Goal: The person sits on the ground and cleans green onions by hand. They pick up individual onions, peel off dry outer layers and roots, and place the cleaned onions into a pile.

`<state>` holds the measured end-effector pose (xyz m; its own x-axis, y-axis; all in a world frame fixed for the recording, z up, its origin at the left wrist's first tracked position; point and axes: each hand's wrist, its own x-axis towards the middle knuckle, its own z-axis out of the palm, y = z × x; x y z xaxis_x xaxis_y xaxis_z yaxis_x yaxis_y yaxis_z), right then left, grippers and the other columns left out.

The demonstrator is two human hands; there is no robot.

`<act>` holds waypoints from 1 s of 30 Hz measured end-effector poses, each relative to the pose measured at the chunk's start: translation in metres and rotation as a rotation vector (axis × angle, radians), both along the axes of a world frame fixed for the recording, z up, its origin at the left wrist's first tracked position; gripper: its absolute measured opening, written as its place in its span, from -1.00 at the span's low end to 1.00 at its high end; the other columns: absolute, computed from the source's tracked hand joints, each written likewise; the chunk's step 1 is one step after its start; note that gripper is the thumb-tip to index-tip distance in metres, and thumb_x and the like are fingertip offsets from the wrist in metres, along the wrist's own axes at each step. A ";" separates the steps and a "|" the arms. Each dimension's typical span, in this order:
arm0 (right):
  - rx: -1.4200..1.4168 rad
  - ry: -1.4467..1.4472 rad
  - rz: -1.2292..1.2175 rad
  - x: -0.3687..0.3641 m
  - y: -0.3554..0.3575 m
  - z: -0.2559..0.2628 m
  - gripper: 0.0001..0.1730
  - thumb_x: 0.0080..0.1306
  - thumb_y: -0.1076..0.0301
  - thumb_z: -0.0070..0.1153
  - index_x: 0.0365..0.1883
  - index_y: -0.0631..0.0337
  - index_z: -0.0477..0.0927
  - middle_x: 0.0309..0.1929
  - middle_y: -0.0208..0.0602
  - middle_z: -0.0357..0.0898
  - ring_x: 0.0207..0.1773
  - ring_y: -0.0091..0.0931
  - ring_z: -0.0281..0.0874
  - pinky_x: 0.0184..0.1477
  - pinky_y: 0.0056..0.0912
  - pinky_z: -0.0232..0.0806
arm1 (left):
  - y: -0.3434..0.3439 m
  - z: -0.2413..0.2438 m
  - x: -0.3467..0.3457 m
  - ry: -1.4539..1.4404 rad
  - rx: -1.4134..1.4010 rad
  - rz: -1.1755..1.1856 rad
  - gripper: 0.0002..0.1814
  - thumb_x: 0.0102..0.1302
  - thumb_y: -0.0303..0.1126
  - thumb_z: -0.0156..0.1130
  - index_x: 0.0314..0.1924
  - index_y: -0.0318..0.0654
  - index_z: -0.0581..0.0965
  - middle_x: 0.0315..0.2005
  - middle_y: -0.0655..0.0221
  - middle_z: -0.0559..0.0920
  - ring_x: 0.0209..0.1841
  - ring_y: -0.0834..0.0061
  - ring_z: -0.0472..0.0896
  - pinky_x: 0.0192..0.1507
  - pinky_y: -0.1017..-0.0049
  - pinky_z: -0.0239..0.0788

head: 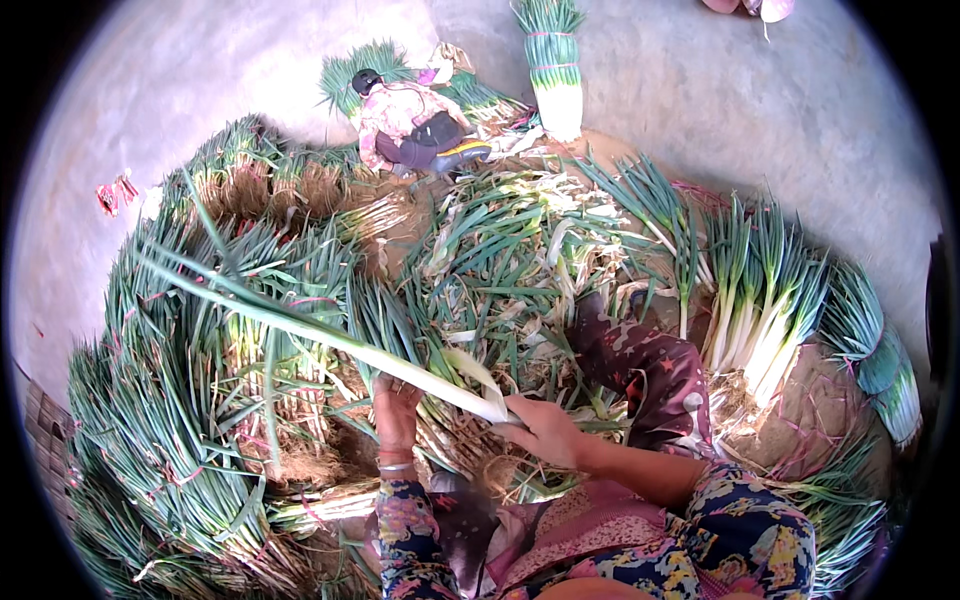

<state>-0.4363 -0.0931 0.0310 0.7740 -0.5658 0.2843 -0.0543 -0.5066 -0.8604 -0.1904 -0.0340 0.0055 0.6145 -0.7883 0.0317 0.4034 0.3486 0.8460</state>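
One long scallion [405,367] slants across the middle of the view, its white end to the right and its green leaves to the upper left. My right hand [544,433] grips that stalk at its white root end. Under the stalk's middle, my left hand [395,409] holds it, the fingers partly hidden behind it. A pale outer leaf [478,369] stands away from the stalk near my right hand. Below my hands lie several untrimmed scallions [450,435] with brownish ends.
Tied scallion bundles [165,405] crowd the left side. Stripped leaves [510,262] cover the ground ahead. Cleaned white-stemmed scallions [757,315] stand at the right. Beyond, a person [412,120] bends down near an upright bundle [555,82] on the concrete floor [720,97].
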 end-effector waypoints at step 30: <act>0.709 -0.016 0.047 -0.138 -0.010 -0.032 -0.74 0.41 0.32 -0.24 -0.19 0.32 0.43 -0.41 -0.38 0.49 -0.32 -0.57 0.45 -0.22 -0.53 0.31 | 0.072 0.003 0.181 0.117 -0.053 0.605 -0.81 0.34 -0.26 0.05 -0.39 -0.15 0.37 -0.72 0.64 0.15 -0.73 0.77 0.07 -0.75 0.71 -0.08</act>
